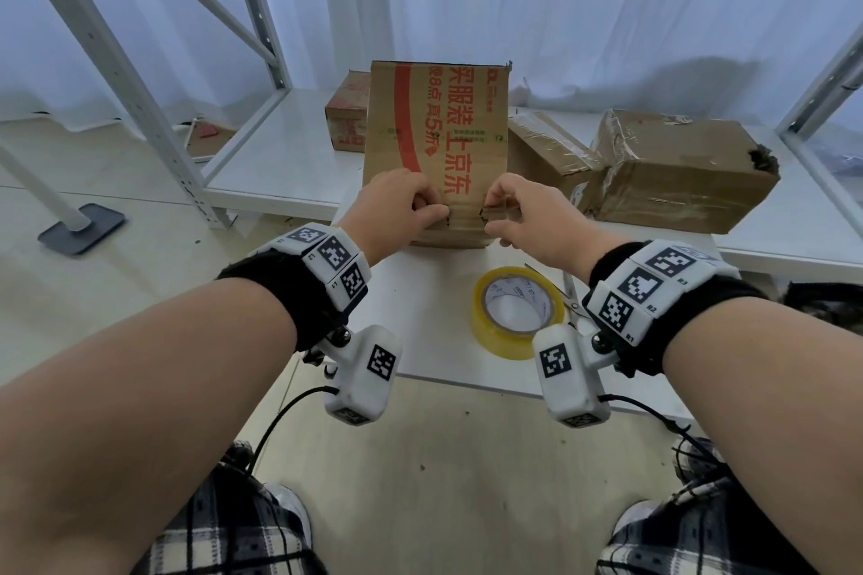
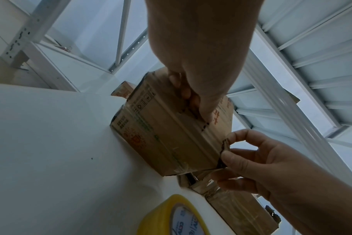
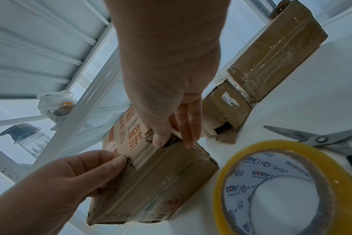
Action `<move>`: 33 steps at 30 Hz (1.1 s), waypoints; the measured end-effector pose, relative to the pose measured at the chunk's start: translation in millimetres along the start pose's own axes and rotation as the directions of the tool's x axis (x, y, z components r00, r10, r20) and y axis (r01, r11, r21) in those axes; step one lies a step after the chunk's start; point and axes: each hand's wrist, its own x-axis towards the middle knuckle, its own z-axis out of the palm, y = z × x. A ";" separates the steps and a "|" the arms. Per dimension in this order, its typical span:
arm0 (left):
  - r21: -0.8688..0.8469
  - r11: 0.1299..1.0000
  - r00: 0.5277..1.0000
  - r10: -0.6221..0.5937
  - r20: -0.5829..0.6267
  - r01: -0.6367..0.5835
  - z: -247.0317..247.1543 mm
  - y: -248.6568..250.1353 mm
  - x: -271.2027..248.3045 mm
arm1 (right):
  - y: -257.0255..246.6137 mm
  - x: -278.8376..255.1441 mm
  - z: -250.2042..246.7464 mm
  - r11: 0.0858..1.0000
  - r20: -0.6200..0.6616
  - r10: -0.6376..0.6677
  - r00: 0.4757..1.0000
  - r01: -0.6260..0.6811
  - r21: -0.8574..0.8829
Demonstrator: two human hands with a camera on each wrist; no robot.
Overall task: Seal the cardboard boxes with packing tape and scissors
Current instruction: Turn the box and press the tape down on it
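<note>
- The white bench carries everything; a white metal rack stands around it, with a curtain behind.
- A big worn cardboard box wrapped in clear tape lies at about 2 o'clock from the middle of the bench, and a smaller taped box lies touching its left side.
- The printed box with red lettering sits at 12 o'clock, straight ahead of the person, its long printed flap raised and leaning away.
- A small box with red print stands behind the printed box, at 11 o'clock.
- The left hand grips the near left edge of the raised flap; its fingers are curled over the cardboard and the thumb presses the front.
- The right hand pinches a torn tab at the flap's near right edge between thumb and forefinger; its other fingers lie straight down the box's side.
- The roll of yellow packing tape lies flat at 5 o'clock from the printed box, near it but apart, and no hand touches it.
- The scissors lie just beside the roll, at its 3 o'clock, blades slightly parted and pointing towards the boxes.
</note>
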 end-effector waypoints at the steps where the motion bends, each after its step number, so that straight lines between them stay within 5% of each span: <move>1: -0.019 1.000 1.000 -0.011 -0.006 0.011 1.2 0.7 0.7 | -0.9 -0.7 0.3 1.000 0.006 -0.001 1.000 0.001 0.004; 11: -0.130 0.990 0.997 -0.051 0.056 0.058 1.7 3.3 -0.3 | -5.0 0.0 -1.8 0.972 -0.043 0.123 0.992 -0.111 0.207; 18: -0.151 0.974 0.982 -0.179 -0.066 0.167 14.2 7.6 -1.9 | -4.1 6.5 1.9 0.894 -0.050 0.270 0.962 -0.231 0.385; 33: -0.063 0.971 0.970 -0.233 -0.071 0.229 21.9 10.6 -2.6 | -15.3 5.5 1.7 0.861 0.023 0.354 0.935 -0.336 0.382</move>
